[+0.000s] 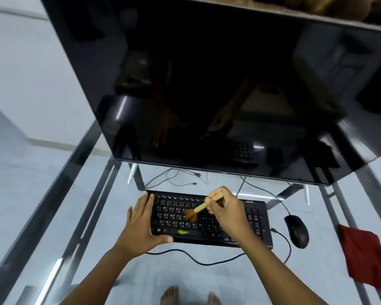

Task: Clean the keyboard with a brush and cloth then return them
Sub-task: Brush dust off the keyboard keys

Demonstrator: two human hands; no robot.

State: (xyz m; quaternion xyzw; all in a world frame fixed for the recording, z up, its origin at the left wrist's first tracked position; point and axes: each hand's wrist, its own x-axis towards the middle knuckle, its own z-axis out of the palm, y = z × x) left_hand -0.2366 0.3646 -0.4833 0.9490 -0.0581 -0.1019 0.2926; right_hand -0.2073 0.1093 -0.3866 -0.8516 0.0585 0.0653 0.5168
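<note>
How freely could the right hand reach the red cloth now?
Probably yes: the red cloth lies on the same side as the right hand, with only the low mouse between them. The hand grips the brush, so it would likely have to set that down first.

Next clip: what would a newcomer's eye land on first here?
A big dark screen fills the upper half, looming over the glass desk. Below it, the right hand holds a wooden brush, bristles on the black keyboard, while the left hand lies flat on its left end. A red cloth lies at the desk's right edge.
</note>
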